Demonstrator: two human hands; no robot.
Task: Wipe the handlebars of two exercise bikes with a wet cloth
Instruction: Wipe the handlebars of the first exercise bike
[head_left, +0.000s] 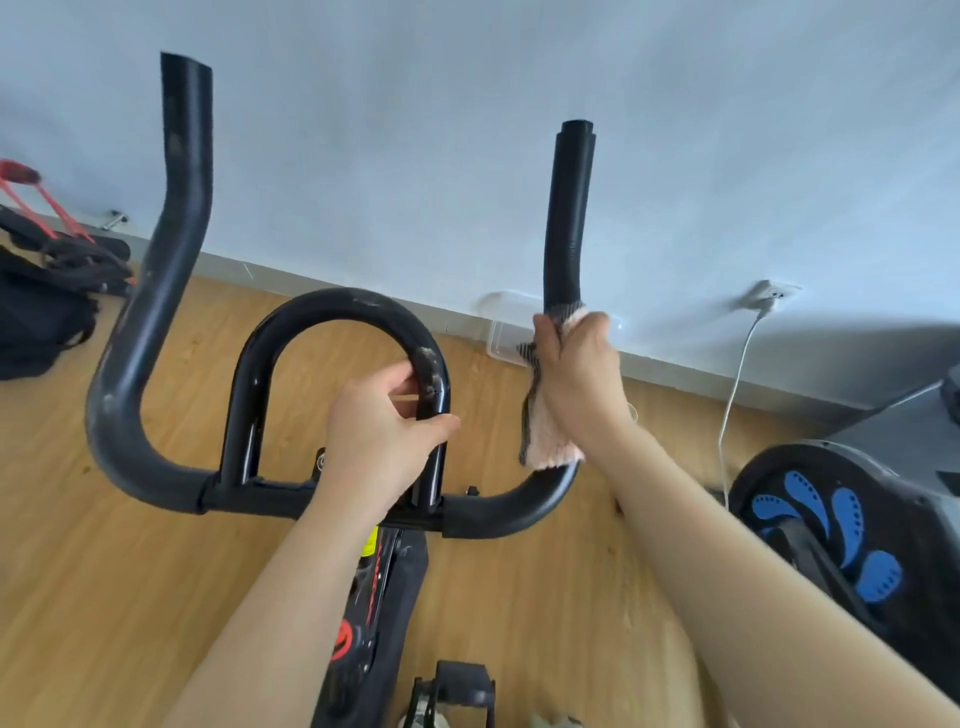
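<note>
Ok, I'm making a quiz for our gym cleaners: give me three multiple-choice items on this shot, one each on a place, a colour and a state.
1. Where is the cloth? A right handlebar arm B left handlebar arm C floor
2. What colour are the shapes on the neighbouring bike's cover? A red B blue C green
3. What is the left hand doing? A hanging idle B holding the cloth C gripping the centre loop
Key: 1 A, the right hand wraps it there; 2 B, they are plainly blue; 3 C, its fingers curl round the loop.
</note>
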